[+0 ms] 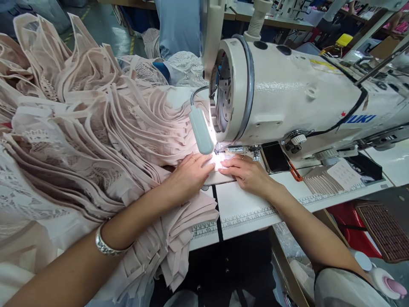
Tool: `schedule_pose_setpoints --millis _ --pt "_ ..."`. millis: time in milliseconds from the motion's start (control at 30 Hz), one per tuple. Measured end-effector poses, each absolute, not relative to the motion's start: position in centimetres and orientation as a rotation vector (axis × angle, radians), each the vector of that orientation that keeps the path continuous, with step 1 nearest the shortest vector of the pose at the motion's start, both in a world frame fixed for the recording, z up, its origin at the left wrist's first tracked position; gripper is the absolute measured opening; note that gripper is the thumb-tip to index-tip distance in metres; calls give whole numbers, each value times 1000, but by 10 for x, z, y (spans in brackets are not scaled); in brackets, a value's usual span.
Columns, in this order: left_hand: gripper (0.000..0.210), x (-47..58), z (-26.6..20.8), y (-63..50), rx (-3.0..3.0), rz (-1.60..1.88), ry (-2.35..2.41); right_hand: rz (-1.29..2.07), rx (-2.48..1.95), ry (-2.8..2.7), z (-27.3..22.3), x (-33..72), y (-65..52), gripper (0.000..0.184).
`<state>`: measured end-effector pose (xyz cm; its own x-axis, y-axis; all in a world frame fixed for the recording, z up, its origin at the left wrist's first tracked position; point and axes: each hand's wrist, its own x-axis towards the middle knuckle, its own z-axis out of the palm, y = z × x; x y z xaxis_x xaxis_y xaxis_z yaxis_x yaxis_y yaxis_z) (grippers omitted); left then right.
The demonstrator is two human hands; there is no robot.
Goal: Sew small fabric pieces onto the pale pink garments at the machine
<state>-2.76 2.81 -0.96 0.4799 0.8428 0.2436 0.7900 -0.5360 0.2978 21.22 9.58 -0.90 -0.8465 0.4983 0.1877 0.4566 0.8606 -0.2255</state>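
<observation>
A white sewing machine (281, 89) stands over the work. Under its small grey-green lamp (202, 130), a bright patch of pale fabric (218, 161) lies by the needle, washed out by glare. My left hand (191, 175) presses its fingertips and thumb on the left side of that fabric. From the right, my right hand (247, 172) pinches its edge with thumb and fingers close together. The fabric's exact shape is hidden by the glare and my fingers. A big heap of pale pink lace-trimmed garments (128, 123) spreads left of the machine, reaching my left forearm.
A printed ruler strip (249, 218) runs along the table's front edge. Right of my right hand lie orange-handled snips (295, 171), a stack of beige fabric pieces with white labels (332, 179) and a dark tray (366, 166). A red seat (354, 226) stands below right.
</observation>
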Motion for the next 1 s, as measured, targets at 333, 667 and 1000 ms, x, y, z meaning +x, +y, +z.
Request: schedule_pose_setpoints --millis 333,667,1000 --pt "24 -30 -16 35 2581 513 1467 201 -892 -2825 -4 203 92 44" --pt "19 -31 -11 46 2528 431 1504 210 -1006 -2878 -2 195 94 49" --pt "33 -24 5 45 2333 340 1626 54 -988 -2953 -8 193 94 62"
